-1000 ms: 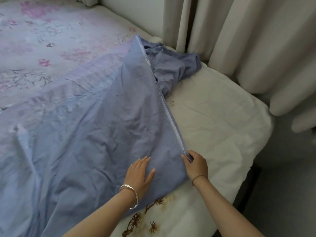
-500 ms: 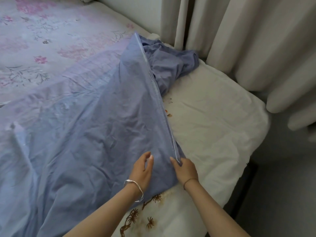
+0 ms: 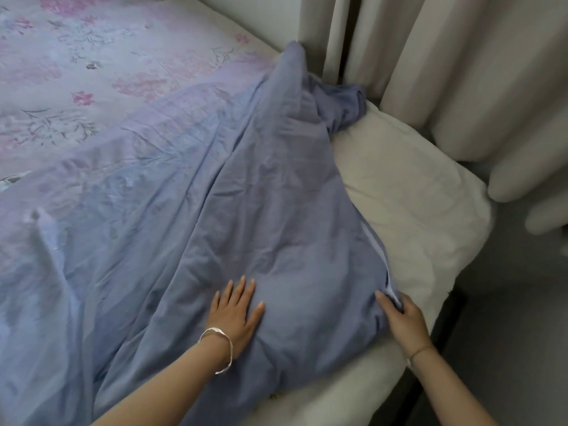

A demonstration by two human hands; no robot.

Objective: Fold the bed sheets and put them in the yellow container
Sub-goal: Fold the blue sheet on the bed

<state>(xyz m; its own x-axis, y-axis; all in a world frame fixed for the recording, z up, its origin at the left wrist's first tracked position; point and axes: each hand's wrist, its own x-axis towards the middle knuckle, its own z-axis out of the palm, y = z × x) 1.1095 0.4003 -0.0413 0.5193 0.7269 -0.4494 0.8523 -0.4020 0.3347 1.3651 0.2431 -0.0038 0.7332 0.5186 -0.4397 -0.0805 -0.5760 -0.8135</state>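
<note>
Both hands are further apart now than half a second ago. One blue sheet [image 3: 190,229] lies spread across the bed. The left hand [image 3: 236,313] lies flat on it with fingers splayed, one silver bangle [image 3: 218,348] on the wrist. The right hand [image 3: 405,319] pinches the sheet's zippered edge, by the white mattress [image 3: 415,210].

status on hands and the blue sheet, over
Left hand flat on blue sheet. Right hand pinches its zippered corner. Sheet spread rumpled on mattress, not yet folded. Yellow container not in view.
</note>
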